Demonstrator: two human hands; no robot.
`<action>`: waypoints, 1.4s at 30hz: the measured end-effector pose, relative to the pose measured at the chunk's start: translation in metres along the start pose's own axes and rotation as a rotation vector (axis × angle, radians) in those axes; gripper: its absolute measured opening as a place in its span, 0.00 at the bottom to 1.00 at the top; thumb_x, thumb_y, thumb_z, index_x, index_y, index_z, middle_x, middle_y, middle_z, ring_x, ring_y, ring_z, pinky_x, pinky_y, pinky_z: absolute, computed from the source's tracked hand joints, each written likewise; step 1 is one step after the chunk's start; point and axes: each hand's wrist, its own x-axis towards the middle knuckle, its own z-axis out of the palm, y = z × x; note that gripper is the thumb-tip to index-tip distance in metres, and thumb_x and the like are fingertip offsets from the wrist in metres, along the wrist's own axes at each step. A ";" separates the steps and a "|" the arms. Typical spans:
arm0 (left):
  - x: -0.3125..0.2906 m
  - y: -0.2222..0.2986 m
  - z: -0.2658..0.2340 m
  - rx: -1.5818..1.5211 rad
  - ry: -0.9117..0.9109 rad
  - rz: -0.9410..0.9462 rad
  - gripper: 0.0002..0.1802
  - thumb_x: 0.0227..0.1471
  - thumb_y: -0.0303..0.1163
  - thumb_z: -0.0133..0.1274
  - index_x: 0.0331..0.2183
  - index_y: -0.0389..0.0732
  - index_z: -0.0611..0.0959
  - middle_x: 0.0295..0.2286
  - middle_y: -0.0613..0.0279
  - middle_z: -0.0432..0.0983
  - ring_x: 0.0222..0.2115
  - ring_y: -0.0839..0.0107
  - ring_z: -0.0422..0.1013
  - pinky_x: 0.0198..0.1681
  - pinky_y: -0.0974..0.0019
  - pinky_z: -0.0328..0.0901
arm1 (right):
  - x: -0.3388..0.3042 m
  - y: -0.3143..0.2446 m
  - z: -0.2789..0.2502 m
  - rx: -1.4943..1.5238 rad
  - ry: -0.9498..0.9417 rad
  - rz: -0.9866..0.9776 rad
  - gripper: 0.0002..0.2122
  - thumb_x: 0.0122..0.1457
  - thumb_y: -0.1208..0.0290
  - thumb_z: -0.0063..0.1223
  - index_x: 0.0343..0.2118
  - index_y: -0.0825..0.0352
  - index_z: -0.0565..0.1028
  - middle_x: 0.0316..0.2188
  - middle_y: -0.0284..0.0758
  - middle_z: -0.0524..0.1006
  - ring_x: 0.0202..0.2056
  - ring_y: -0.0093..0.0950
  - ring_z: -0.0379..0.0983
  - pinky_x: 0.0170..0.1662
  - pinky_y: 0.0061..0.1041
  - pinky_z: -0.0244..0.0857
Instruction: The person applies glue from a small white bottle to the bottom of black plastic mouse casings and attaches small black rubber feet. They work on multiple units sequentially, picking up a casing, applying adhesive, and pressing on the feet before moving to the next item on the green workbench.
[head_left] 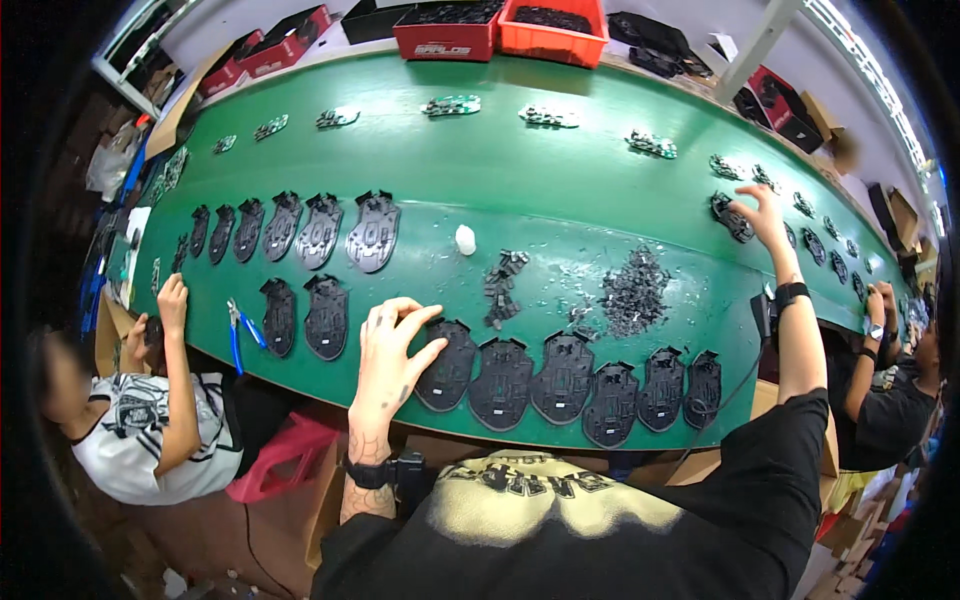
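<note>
My left hand [385, 350] is at the near edge of the green table, thumb and fingers spread over the upper left end of a black mouse base [447, 372]. I cannot tell whether its fingertips touch it. To its right, several similar mouse bases [565, 380] form a near row. My right arm reaches far to the right; my right hand [765, 215] has its thumb and index finger apart beside another black mouse part [732, 218]. That thumb is close to the part's edge. No held thing shows in either hand.
Black mouse bases [373, 235] line the left side, with blue-handled pliers [243, 330] below. Small black parts [636, 290] and a white bottle [465, 240] are mid-table. Circuit boards [450, 106] run behind; bins [553, 35] stand at the back. People [165, 420] work on both sides.
</note>
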 end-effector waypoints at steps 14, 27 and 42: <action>-0.006 -0.003 0.010 -0.946 0.287 -0.266 0.23 0.49 0.21 0.57 0.48 0.37 0.73 0.45 0.60 0.69 0.36 0.81 0.68 0.37 0.78 0.65 | -0.001 -0.330 0.033 0.539 -0.563 -0.352 0.09 0.45 0.69 0.63 0.29 0.67 0.81 0.26 0.40 0.79 0.29 0.33 0.77 0.36 0.28 0.70; -0.016 -0.008 0.007 -0.996 0.166 -0.333 0.22 0.53 0.23 0.54 0.50 0.36 0.70 0.41 0.63 0.70 0.30 0.83 0.69 0.26 0.79 0.64 | -0.011 -0.332 0.055 0.639 -0.520 -0.373 0.09 0.48 0.68 0.62 0.31 0.67 0.81 0.28 0.37 0.77 0.29 0.28 0.75 0.34 0.27 0.70; -0.005 0.006 0.009 -1.203 0.123 -0.408 0.29 0.50 0.21 0.51 0.55 0.38 0.66 0.48 0.56 0.65 0.37 0.73 0.71 0.23 0.75 0.71 | -0.019 -0.355 0.023 0.535 -0.663 -0.363 0.05 0.48 0.74 0.59 0.29 0.68 0.79 0.27 0.38 0.77 0.29 0.29 0.76 0.35 0.25 0.69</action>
